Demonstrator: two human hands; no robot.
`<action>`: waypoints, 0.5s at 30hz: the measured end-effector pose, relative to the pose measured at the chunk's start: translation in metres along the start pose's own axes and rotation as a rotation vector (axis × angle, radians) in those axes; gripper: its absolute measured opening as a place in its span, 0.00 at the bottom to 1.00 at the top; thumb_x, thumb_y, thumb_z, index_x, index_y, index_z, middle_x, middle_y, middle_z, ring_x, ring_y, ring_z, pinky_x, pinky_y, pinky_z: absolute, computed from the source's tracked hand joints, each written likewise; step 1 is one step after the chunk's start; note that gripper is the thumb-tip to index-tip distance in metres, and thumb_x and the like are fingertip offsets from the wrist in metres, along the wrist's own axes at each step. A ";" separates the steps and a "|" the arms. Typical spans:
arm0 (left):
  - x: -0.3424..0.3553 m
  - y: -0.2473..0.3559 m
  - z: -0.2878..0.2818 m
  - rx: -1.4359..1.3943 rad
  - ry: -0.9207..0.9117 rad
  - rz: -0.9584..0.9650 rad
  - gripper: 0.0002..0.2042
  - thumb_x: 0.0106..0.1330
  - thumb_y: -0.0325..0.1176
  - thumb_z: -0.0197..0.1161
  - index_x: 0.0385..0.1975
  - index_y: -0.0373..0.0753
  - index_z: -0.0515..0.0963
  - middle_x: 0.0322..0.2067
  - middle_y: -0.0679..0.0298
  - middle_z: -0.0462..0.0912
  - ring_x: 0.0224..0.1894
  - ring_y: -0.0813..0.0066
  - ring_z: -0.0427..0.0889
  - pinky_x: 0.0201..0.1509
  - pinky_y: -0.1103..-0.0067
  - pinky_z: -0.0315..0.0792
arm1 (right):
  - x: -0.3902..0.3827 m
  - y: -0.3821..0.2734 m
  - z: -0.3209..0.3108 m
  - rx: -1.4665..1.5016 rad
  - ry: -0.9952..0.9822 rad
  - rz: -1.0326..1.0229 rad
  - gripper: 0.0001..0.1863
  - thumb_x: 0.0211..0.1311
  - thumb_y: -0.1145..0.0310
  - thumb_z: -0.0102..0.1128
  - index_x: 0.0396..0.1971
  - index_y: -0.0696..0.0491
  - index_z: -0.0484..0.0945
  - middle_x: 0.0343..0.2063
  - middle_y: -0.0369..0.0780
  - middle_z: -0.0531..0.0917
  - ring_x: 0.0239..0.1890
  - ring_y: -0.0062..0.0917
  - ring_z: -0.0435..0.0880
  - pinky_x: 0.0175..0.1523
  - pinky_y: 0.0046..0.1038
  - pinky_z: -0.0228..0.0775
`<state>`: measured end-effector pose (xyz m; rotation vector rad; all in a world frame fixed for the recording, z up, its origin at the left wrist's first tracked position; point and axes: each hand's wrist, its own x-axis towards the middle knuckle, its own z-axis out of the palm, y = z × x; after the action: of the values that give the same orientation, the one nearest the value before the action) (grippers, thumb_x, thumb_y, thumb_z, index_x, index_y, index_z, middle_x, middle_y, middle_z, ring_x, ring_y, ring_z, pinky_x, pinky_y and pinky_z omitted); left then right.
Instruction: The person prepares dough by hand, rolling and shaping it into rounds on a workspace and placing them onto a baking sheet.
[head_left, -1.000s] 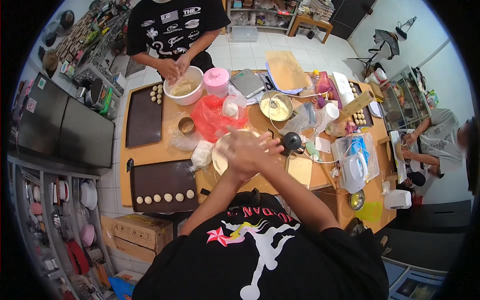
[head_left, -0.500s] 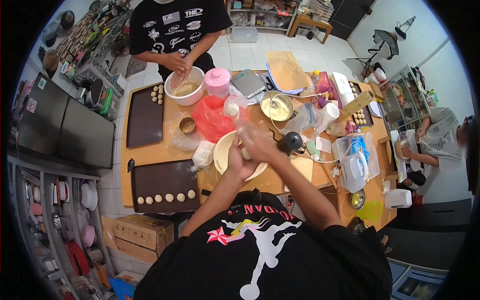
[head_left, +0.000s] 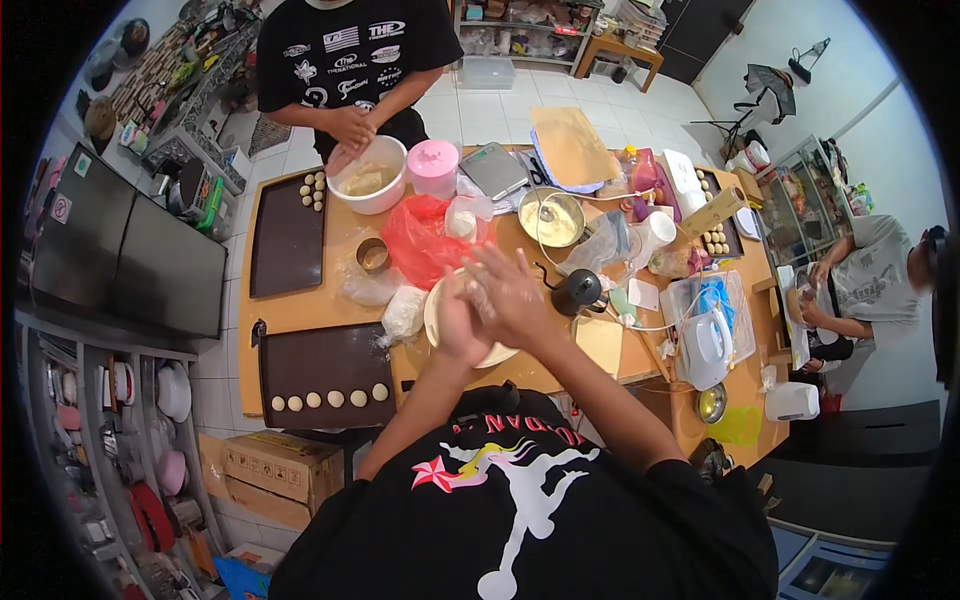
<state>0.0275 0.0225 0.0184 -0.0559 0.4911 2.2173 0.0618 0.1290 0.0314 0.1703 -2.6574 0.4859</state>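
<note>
Here, your right hand (head_left: 512, 300), fingers extended, lay over your left hand (head_left: 462, 325) above the cream bowl (head_left: 432, 322); I couldn't tell the left's grip or anything between. 6 dough balls (head_left: 335, 398) sat left of your fingers, on the dark tray (head_left: 325, 358).

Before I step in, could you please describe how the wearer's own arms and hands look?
The left hand and right hand are ungloved; both forearms are bare. Pale smears mark the right hand. The short sleeves are black, part of a black T-shirt printed with red lettering and a white figure.
</note>
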 end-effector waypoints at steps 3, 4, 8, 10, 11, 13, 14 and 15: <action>0.006 -0.027 -0.029 -0.229 -0.457 -0.074 0.37 0.73 0.62 0.32 0.70 0.35 0.53 0.66 0.48 0.62 0.68 0.55 0.63 0.71 0.62 0.61 | -0.001 -0.013 0.028 0.289 -0.141 0.026 0.23 0.65 0.60 0.54 0.56 0.54 0.75 0.59 0.44 0.76 0.64 0.37 0.71 0.69 0.48 0.54; 0.005 -0.019 -0.028 -0.242 -0.413 -0.077 0.39 0.71 0.64 0.33 0.70 0.35 0.53 0.66 0.49 0.62 0.68 0.56 0.63 0.71 0.62 0.60 | 0.000 -0.020 0.017 0.196 -0.136 -0.207 0.22 0.65 0.58 0.53 0.54 0.55 0.76 0.58 0.45 0.76 0.64 0.38 0.71 0.69 0.46 0.55; -0.011 0.008 -0.021 -0.357 -0.315 -0.106 0.44 0.68 0.69 0.35 0.70 0.34 0.52 0.67 0.49 0.61 0.69 0.56 0.63 0.72 0.62 0.56 | 0.005 -0.004 -0.014 -0.001 -0.052 -0.137 0.24 0.63 0.55 0.55 0.53 0.57 0.77 0.57 0.48 0.76 0.63 0.42 0.71 0.69 0.44 0.56; -0.002 -0.019 -0.025 -0.180 -0.311 -0.079 0.40 0.70 0.66 0.36 0.69 0.35 0.56 0.66 0.51 0.64 0.67 0.57 0.65 0.72 0.62 0.58 | 0.004 -0.013 0.008 0.157 -0.158 -0.164 0.25 0.64 0.56 0.54 0.56 0.56 0.75 0.58 0.48 0.75 0.64 0.42 0.70 0.71 0.47 0.51; 0.003 -0.026 -0.027 -0.090 -0.307 -0.064 0.39 0.71 0.64 0.37 0.68 0.35 0.57 0.65 0.52 0.66 0.67 0.57 0.66 0.71 0.62 0.59 | 0.006 -0.023 0.011 0.238 -0.210 -0.178 0.26 0.64 0.56 0.54 0.58 0.55 0.73 0.58 0.49 0.75 0.65 0.42 0.69 0.71 0.49 0.48; 0.010 -0.012 -0.038 -0.118 -0.261 -0.003 0.35 0.72 0.61 0.37 0.66 0.36 0.59 0.63 0.52 0.68 0.65 0.57 0.68 0.71 0.62 0.60 | 0.000 -0.031 0.003 0.230 -0.172 -0.257 0.24 0.64 0.58 0.53 0.57 0.55 0.74 0.59 0.48 0.75 0.63 0.43 0.71 0.71 0.50 0.47; 0.013 -0.002 -0.043 -0.134 -0.239 0.031 0.33 0.73 0.59 0.37 0.66 0.36 0.60 0.61 0.52 0.70 0.65 0.57 0.69 0.70 0.62 0.61 | -0.001 -0.025 -0.002 0.233 -0.099 -0.269 0.24 0.64 0.58 0.54 0.56 0.55 0.75 0.58 0.47 0.75 0.63 0.43 0.71 0.71 0.51 0.48; 0.015 0.003 -0.046 -0.149 -0.216 0.066 0.32 0.74 0.57 0.37 0.65 0.36 0.61 0.60 0.52 0.71 0.64 0.57 0.70 0.70 0.61 0.62 | -0.001 -0.018 -0.007 0.236 -0.026 -0.280 0.23 0.64 0.58 0.54 0.54 0.55 0.76 0.57 0.46 0.76 0.62 0.43 0.72 0.70 0.52 0.50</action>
<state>0.0096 0.0150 -0.0264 0.1222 0.2110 2.2880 0.0690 0.1153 0.0427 0.6132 -2.5378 0.7041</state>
